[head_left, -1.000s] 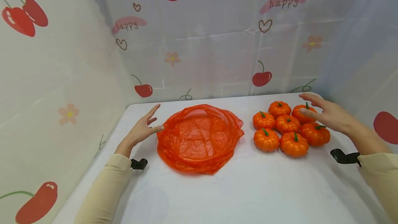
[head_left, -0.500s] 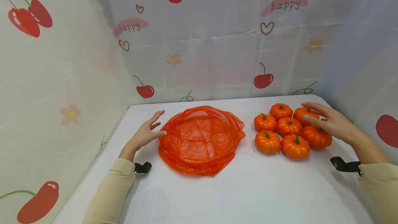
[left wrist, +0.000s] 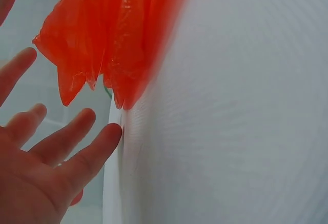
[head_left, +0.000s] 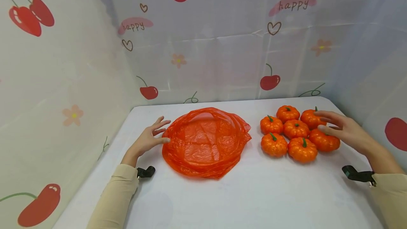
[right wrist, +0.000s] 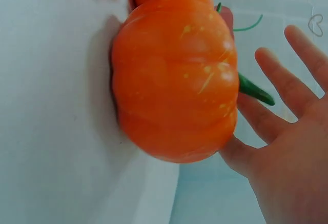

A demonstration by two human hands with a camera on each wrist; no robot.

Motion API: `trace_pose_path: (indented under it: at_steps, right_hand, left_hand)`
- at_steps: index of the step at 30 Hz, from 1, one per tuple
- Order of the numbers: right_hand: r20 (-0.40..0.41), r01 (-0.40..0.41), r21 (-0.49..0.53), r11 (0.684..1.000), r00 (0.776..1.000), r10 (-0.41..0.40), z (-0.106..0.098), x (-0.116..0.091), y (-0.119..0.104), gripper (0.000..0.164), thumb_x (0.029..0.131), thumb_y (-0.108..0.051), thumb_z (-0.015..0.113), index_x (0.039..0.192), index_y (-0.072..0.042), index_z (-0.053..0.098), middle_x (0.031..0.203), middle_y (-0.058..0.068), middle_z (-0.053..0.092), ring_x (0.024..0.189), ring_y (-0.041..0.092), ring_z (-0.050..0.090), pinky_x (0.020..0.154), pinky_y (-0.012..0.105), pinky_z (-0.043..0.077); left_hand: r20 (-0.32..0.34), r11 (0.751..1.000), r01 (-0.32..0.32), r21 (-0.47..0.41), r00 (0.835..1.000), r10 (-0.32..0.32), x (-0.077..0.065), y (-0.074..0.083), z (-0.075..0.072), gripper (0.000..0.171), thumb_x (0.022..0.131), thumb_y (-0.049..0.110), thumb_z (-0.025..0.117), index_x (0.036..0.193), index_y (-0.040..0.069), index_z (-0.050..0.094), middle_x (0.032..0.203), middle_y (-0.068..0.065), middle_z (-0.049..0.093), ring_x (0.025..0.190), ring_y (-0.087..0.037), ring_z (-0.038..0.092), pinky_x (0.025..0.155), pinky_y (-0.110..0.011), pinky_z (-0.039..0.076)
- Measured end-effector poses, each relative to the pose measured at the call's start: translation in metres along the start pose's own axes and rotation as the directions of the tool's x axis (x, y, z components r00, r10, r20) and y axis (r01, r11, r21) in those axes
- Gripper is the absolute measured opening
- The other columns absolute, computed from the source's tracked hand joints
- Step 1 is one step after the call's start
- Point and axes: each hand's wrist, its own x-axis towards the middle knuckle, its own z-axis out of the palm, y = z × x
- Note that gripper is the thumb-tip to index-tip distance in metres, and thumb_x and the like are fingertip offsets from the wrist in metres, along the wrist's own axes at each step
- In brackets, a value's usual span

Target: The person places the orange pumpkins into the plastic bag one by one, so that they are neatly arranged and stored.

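far out to the left of the left grip [head_left: 148,140], a pale cherry-printed sheet [head_left: 38,87]. below that same grip, toward the body, a left beige sleeve [head_left: 112,197] with a left black device [head_left: 146,171] at the wrist. holding nothing in the left grip, with fingers loosely spread just beside the left edge of an orange-red plastic bag [head_left: 205,142]; cannot tell whether touching. lying mouth up, right of the left grip, on a white counter [head_left: 241,200]. beyond both grips, a pale backdrop [head_left: 229,56] bearing "happy" and hearts. left of the right grip [head_left: 349,132], and partly beneath, seven clustered orange pumpkins [head_left: 296,130] with green stems. nothing grasped in the right grip either, relaxed close by the rightmost pumpkin [head_left: 324,145], with contact unclear. below the right grip, a right black device [head_left: 357,175], then a right beige sleeve [head_left: 392,197].
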Motion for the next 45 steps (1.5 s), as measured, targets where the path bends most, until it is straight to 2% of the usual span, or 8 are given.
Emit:
trace_pose_path:
  at_steps: [4,8,10,13,17,27,34,45]
  right_hand:
    - [0.030,-0.039,0.015,0.999,0.999,0.039,0.001,-0.002,0.002,0.057,0.103,-0.030,0.061,0.154,-0.013,0.041,0.154,-0.002,0.038,0.132,0.046,0.036,0.095,0.080,0.036]
    - [0.036,-0.051,0.008,0.999,0.998,0.051,0.001,-0.003,0.007,0.056,0.102,-0.030,0.063,0.152,-0.014,0.043,0.160,0.025,0.030,0.133,0.037,0.042,0.097,0.079,0.036]
    - [0.028,-0.049,0.002,0.999,0.998,0.049,0.001,-0.004,0.010,0.054,0.102,-0.030,0.064,0.150,-0.015,0.046,0.158,0.012,0.039,0.127,0.015,0.047,0.099,0.072,0.041]
    - [0.013,-0.042,-0.004,0.999,0.999,0.042,0.001,-0.006,0.015,0.052,0.100,-0.028,0.067,0.148,-0.015,0.050,0.142,-0.019,0.046,0.112,-0.015,0.042,0.096,0.039,0.050]
    - [0.017,-0.035,0.017,0.999,0.999,0.035,0.002,-0.008,0.022,0.051,0.099,-0.025,0.069,0.145,-0.012,0.052,0.129,-0.035,0.041,0.108,-0.023,0.042,0.079,0.009,0.041]
    - [0.031,-0.005,0.050,0.999,1.000,0.003,0.007,-0.012,0.034,0.049,0.095,-0.020,0.075,0.140,-0.010,0.059,0.121,-0.033,0.053,0.109,-0.019,0.042,0.080,0.009,0.038]
    - [0.040,0.020,0.108,0.994,0.999,-0.024,0.009,-0.012,0.043,0.043,0.092,-0.015,0.078,0.133,-0.011,0.064,0.136,-0.030,0.056,0.120,-0.024,0.035,0.085,0.001,0.029]
    - [0.025,-0.045,0.097,0.994,0.999,0.043,0.010,-0.015,0.047,0.046,0.089,-0.022,0.082,0.130,-0.011,0.065,0.124,-0.044,0.051,0.112,-0.022,0.037,0.081,0.005,0.033]
  left_hand:
    - [0.020,1.000,0.011,0.004,1.000,-0.011,-0.001,-0.002,0.001,0.071,0.087,0.031,0.084,0.151,0.026,0.054,0.173,0.005,0.018,0.145,-0.040,0.048,0.112,-0.059,0.046]
    - [0.037,1.000,0.001,0.024,0.999,-0.002,-0.001,-0.005,0.002,0.069,0.086,0.032,0.085,0.149,0.025,0.056,0.173,0.003,0.022,0.143,-0.041,0.050,0.110,-0.058,0.048]
    - [0.042,0.999,-0.012,0.031,0.999,0.011,-0.001,-0.006,0.002,0.068,0.086,0.033,0.085,0.148,0.024,0.058,0.172,0.001,0.023,0.141,-0.042,0.051,0.108,-0.057,0.050]
    - [0.053,0.998,-0.038,0.050,0.998,0.035,-0.001,-0.008,0.003,0.068,0.085,0.034,0.086,0.146,0.021,0.060,0.172,-0.002,0.025,0.134,-0.042,0.056,0.105,-0.053,0.053]
    - [0.069,0.997,-0.046,0.063,0.997,0.042,-0.001,-0.011,0.003,0.066,0.083,0.036,0.087,0.143,0.021,0.063,0.171,-0.001,0.029,0.125,-0.037,0.061,0.097,-0.040,0.056]
    - [0.086,0.998,-0.014,0.054,0.996,0.010,-0.001,-0.016,0.003,0.059,0.084,0.038,0.086,0.138,0.020,0.068,0.166,0.006,0.037,0.157,-0.033,0.029,0.119,-0.055,0.039]
    - [0.108,1.000,-0.017,0.023,0.994,0.015,-0.002,-0.015,0.003,0.055,0.084,0.037,0.086,0.133,0.017,0.071,0.167,0.004,0.036,0.158,-0.032,0.025,0.122,-0.057,0.034]
    - [0.116,1.000,0.006,0.027,0.993,-0.009,-0.005,-0.019,0.003,0.047,0.086,0.036,0.084,0.129,0.019,0.074,0.168,0.003,0.035,0.158,-0.034,0.025,0.121,-0.057,0.035]
